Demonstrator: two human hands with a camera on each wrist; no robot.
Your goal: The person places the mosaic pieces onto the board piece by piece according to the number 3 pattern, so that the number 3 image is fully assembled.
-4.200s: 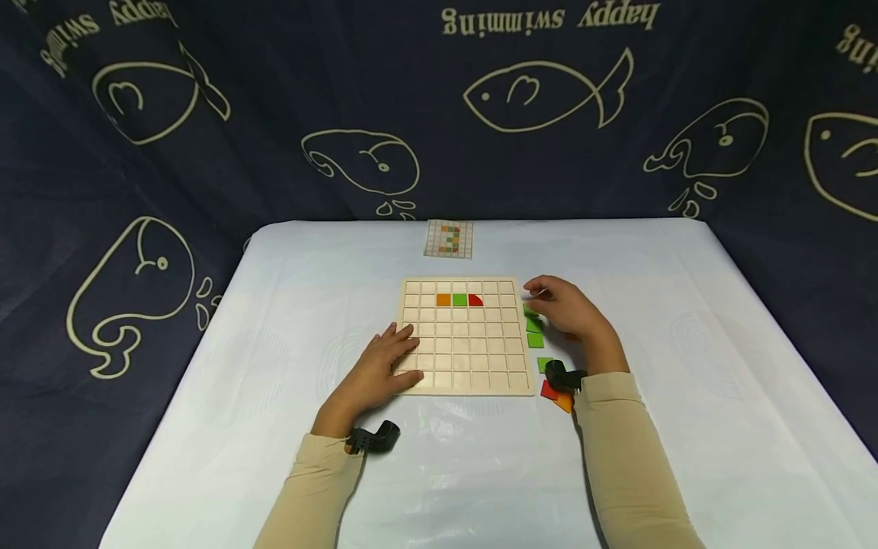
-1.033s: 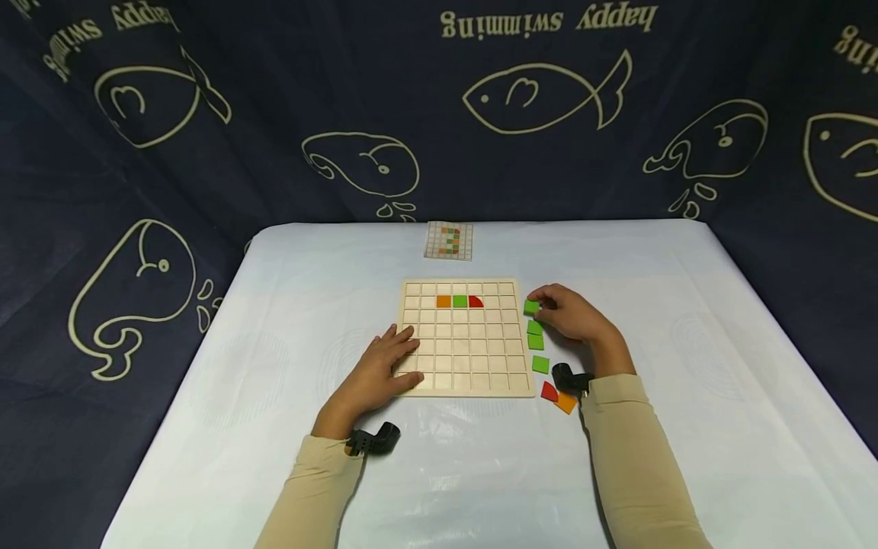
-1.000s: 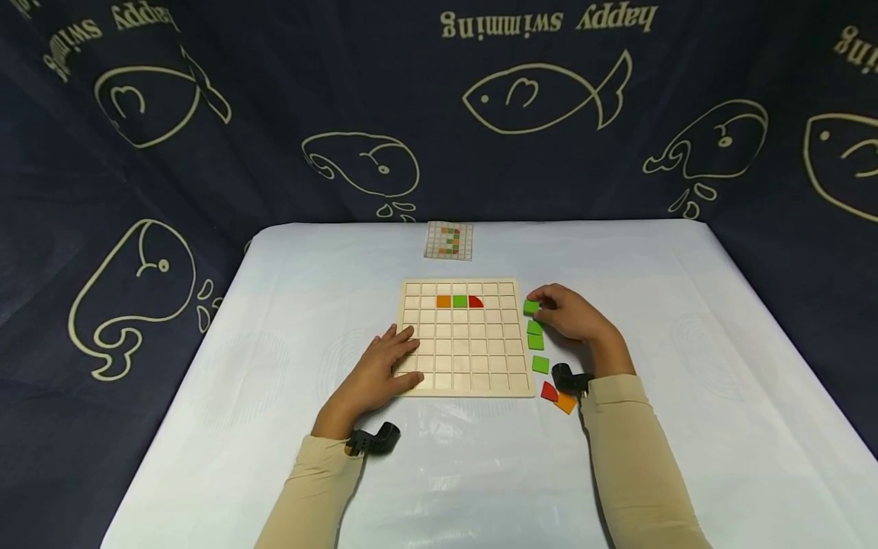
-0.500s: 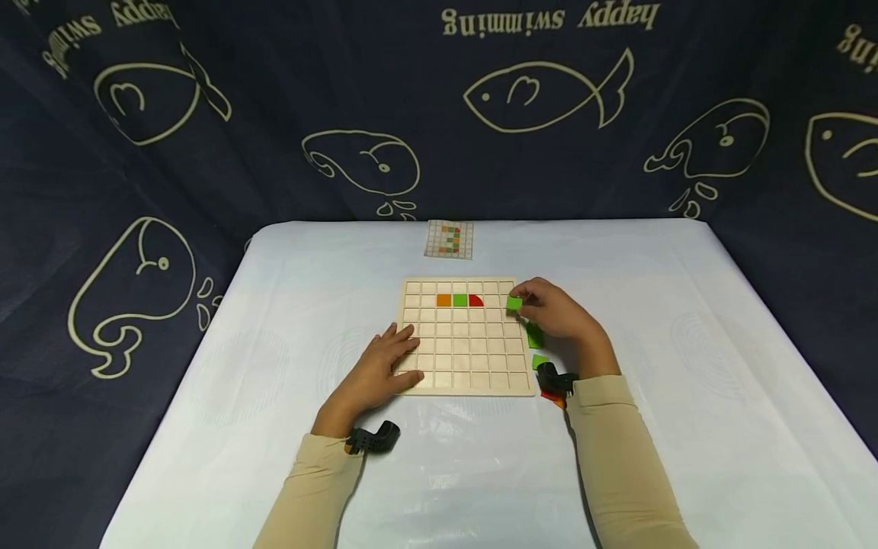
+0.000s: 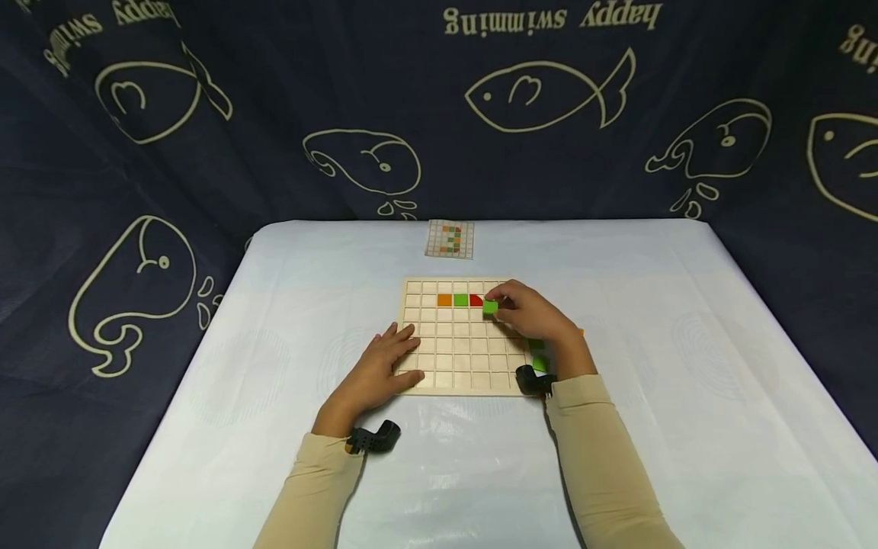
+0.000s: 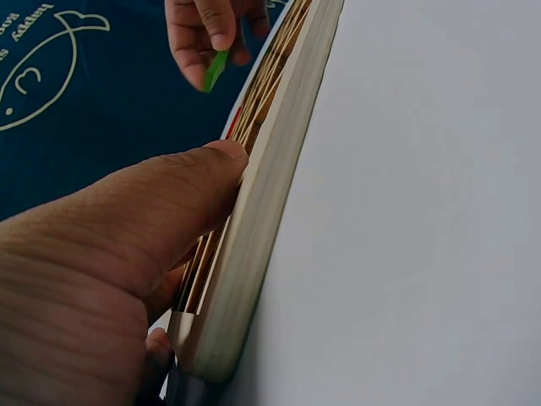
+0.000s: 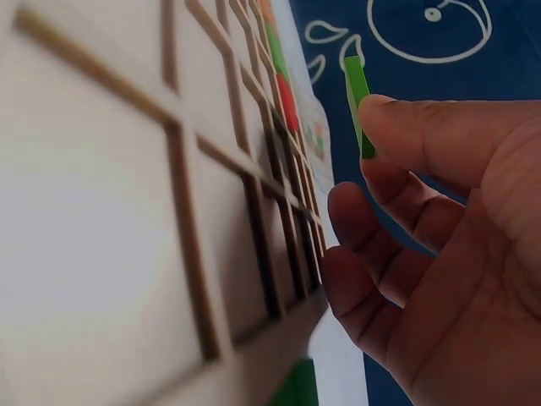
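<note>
My right hand (image 5: 531,311) pinches a green square tile (image 5: 490,306) between thumb and fingers, above the right part of the wooden grid board (image 5: 453,362). In the right wrist view the green tile is seen edge-on, off the board. One row of the board holds an orange square tile (image 5: 444,300), another green tile (image 5: 461,300) and a red quarter-round tile (image 5: 475,300), the red one nearest the held tile. My left hand (image 5: 373,374) rests on the board's left edge with fingers spread; its thumb (image 6: 199,182) lies along the rim in the left wrist view.
Behind the board lies a pattern card (image 5: 449,239) printed with a coloured grid design. Loose green tiles (image 5: 539,363) lie by the board's right edge, partly hidden by my right arm. A white cloth (image 5: 439,473) covers the table; a dark fish-print curtain (image 5: 439,175) hangs behind.
My right hand has picked up a green tile from beside the board and carried it left over the grid, close to the red tile. The left hand has stayed in place.
</note>
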